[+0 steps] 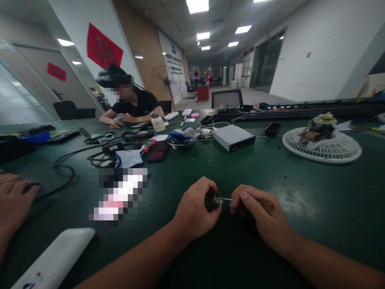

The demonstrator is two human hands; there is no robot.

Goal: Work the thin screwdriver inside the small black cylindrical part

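While the long office runs far back under its ceiling lights (197, 5), a wide dark green table (264, 176) takes up most of what lies before you. A person (138, 102) in a black top sits at it on the far left, and a mesh-backed chair (227, 98) stands beyond the far edge. To your right lies a white grille (345, 148); a long white object (57, 257) rests near left, a grey metal box (233, 136) farther off in the middle, and a pale bottle (157, 122) by the seated person. A co-worker's hand (15, 196) comes in at the left edge.

Your left hand (197, 208) is curled firmly around a black cylindrical piece (211, 202), near the middle in front of you. From it a thin metal rod (226, 199) points right, towards your right hand (263, 212), whose thumb and fingers are drawn nearly together at the rod's end — whether they pinch it or merely touch it, I cannot tell. You seem to be working at the rod while bracing the piece; that calls for a steady left grip and right fingertips kept in line with the rod — no sideways push.
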